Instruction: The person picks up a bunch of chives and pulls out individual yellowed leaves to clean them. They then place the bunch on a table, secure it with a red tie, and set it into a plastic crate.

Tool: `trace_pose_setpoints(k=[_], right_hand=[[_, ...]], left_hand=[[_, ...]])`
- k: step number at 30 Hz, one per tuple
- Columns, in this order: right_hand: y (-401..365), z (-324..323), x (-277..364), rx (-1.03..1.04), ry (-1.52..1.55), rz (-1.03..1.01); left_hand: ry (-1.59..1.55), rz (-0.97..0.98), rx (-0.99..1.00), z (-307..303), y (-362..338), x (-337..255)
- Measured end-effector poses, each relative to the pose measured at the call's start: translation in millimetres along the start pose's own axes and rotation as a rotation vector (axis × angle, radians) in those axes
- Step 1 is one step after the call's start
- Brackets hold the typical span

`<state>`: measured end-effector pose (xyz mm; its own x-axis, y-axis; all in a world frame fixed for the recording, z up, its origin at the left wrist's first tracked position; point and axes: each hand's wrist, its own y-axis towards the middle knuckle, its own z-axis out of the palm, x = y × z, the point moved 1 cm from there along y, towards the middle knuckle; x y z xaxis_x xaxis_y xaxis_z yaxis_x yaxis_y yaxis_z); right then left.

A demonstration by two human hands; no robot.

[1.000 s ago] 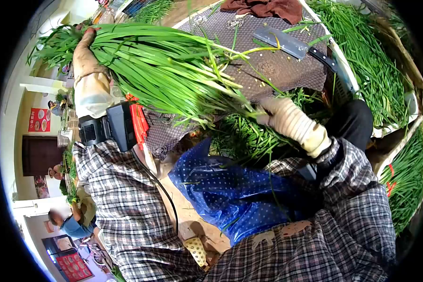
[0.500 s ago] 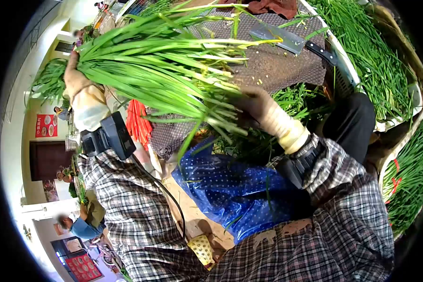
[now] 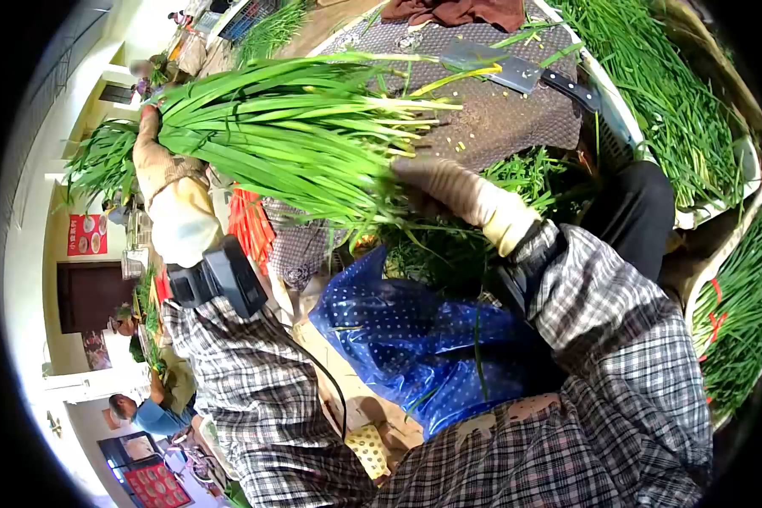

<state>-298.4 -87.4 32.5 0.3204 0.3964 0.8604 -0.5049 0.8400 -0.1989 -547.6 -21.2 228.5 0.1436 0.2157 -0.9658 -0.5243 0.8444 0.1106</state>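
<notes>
Left hand [image 3: 157,161] grips chive bunch [image 3: 288,135]; right hand [image 3: 444,182] under leaves; cleaver [image 3: 504,68] beyond.

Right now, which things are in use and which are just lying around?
In use: bunch of long flat green leaves, gripped by the cream-gloved left hand, cream-gloved right hand at its other end.
Lying about: steel cleaver with black handle; brown crumpled cloth; bundle of red strips.
</notes>
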Motion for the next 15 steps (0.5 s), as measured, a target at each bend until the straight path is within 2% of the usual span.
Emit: trace_pose_setpoints(k=[1, 2, 3, 4, 5, 7, 8, 9, 10, 11, 13, 14, 15], right_hand=[[-3, 9, 5, 0.098, 0.443, 0.16], [20, 14, -11, 0.068, 0.392, 0.023], [22, 10, -14, 0.076, 0.397, 0.019], [15, 8, -1, 0.162, 0.435, 0.029], [11, 8, 8, 0.246, 0.467, 0.038], [19, 16, 17, 0.325, 0.719, -0.009], [21, 20, 23, 0.419, 0.782, -0.022], [24, 22, 30, 0.517, 0.842, -0.034], [15, 29, 43, 0.456, 0.823, -0.069], [17, 28, 40, 0.527, 0.774, -0.11], [17, 46, 29, 0.456, 0.72, -0.159], [3, 39, 39, 0.49, 0.478, -0.126], [11, 40, 35, 0.622, 0.656, -0.131]], left_hand=[[0.007, 0.007, 0.004, 3, -4, -4], [0.015, 0.017, 0.005, 4, -9, -10], [0.024, 0.027, 0.007, 5, -15, -16], [0.082, 0.095, -0.146, 20, -37, -26], [-0.014, 0.036, -0.056, 22, -43, -38], [0.166, 0.192, -0.066, 24, -59, -57], [0.023, 0.165, -0.068, 23, -59, -68], [0.033, 0.132, 0.063, 17, -60, -80], [-0.013, 0.191, 0.058, 21, -58, -89], [-0.057, 0.249, 0.05, 22, -57, -97], [-0.006, 0.252, -0.019, 31, -75, -110], [0.046, 0.281, 0.052, 31, -77, -107], [0.102, 0.307, 0.128, 32, -76, -102]])
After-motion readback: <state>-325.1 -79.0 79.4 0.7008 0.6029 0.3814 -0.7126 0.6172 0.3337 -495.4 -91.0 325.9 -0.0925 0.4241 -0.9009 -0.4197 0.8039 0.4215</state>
